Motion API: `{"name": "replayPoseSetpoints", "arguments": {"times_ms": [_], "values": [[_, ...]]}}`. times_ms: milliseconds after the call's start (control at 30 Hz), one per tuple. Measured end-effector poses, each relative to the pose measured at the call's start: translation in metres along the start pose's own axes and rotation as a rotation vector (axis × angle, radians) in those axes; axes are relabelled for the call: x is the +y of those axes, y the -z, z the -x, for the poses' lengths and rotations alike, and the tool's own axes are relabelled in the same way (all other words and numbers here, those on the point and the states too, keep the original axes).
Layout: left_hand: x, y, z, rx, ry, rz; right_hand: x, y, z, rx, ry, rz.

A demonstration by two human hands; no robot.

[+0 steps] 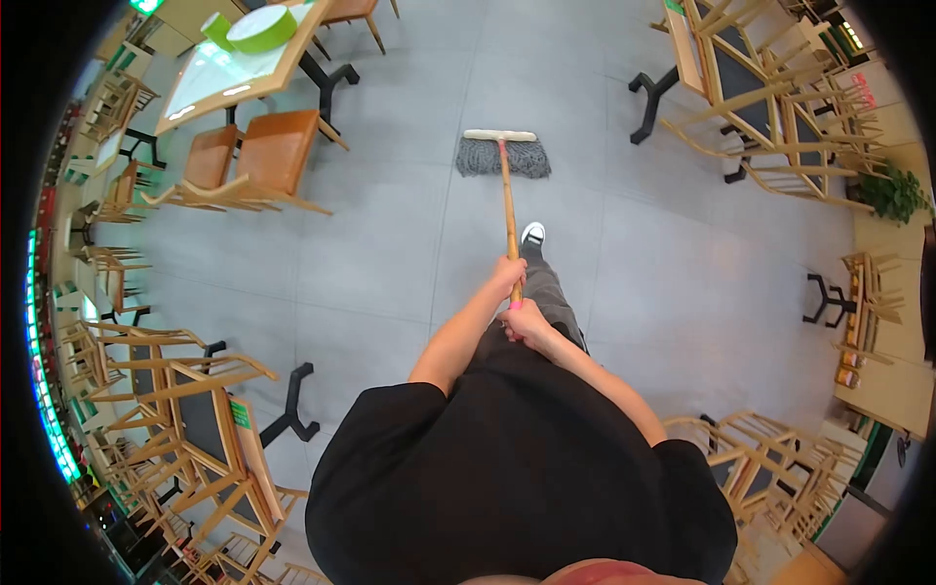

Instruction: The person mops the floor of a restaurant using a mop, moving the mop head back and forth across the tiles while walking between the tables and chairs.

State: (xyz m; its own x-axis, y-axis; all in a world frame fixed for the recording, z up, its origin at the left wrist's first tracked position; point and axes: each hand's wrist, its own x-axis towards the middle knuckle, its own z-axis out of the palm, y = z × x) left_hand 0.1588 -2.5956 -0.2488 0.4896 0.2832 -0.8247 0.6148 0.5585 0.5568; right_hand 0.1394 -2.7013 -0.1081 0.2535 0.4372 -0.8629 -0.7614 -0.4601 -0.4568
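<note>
A mop [509, 205] with a wooden pole reaches forward from my body, its grey string head [504, 159] spread on the floor under a pale crossbar. My left hand [507, 276] is wrapped round the pole, farther down toward the mop head. Closer to my waist, my right hand [526, 322] grips the pole's upper end, just behind a pink band. One shoe [532, 233], dark with a white toe, shows to the right of the pole. My other foot is hidden.
Grey tiled floor [370, 244] surrounds me. At upper left stands a table [249, 73] with green-and-white bowls and orange-seated chairs [278, 151]. Chairs are stacked on tables at upper right [770, 97], lower left [200, 429] and lower right [770, 468]. Black table legs [292, 405] jut out over the floor.
</note>
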Motion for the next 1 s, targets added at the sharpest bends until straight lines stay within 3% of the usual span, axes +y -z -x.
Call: {"name": "replayPoseSetpoints", "arguments": {"times_ms": [300,667,800,900,967,1000], "values": [[0.201,-0.091,-0.158,0.045,0.022,-0.030,-0.225,0.105,-0.106,-0.103,0.024,-0.011],[0.336,-0.150,-0.263,0.221,0.000,-0.102,-0.391,0.168,-0.195,-0.139,-0.072,0.033],[0.400,-0.163,-0.343,0.161,-0.026,-0.218,-0.458,0.192,-0.258,-0.091,-0.047,0.007],[0.466,-0.184,-0.415,0.157,0.037,-0.339,-0.530,0.220,-0.301,-0.050,-0.031,0.020],[0.523,-0.199,-0.459,0.413,-0.266,-0.818,-0.593,0.233,-0.326,-0.006,-0.002,0.104],[0.558,-0.200,-0.475,0.398,-0.375,-1.039,-0.635,0.232,-0.328,0.021,-0.004,0.180]]}}
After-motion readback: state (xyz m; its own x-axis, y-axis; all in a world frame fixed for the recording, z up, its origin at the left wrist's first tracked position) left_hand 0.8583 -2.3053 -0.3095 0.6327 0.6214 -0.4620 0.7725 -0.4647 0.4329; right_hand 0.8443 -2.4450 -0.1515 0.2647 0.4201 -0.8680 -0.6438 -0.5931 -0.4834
